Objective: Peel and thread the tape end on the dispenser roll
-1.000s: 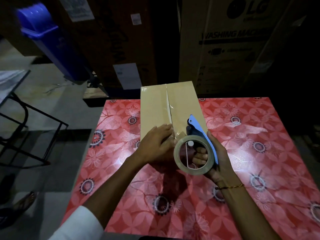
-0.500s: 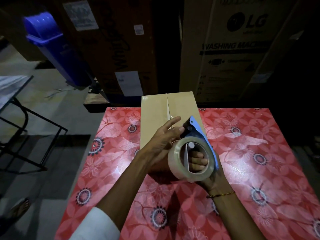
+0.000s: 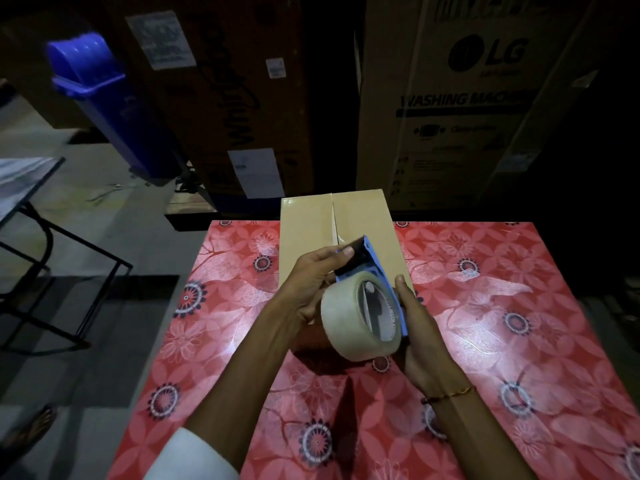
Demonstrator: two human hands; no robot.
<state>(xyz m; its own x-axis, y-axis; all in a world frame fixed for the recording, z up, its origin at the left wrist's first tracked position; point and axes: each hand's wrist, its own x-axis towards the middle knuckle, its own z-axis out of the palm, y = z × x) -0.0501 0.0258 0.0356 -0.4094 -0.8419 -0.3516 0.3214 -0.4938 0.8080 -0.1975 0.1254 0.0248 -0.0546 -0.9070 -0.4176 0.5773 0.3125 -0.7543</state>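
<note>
— Where's our tape dispenser [image 3: 369, 299]?

— Over the near end of the box [image 3: 360, 223]; our right hand [image 3: 420, 336] wraps its handle to steady it.

— Left hand [image 3: 308, 285]?

— Fingers curled, thumb pressing the front, probably freeing tape.

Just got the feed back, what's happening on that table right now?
A person is working a blue tape dispenser loaded with a roll of clear tape, held just above a closed cardboard box on the red floral table. The right hand grips the dispenser from its far side, while the left hand holds it near the cutter end, thumb on top. The box's centre seam looks untaped toward its far end.
</note>
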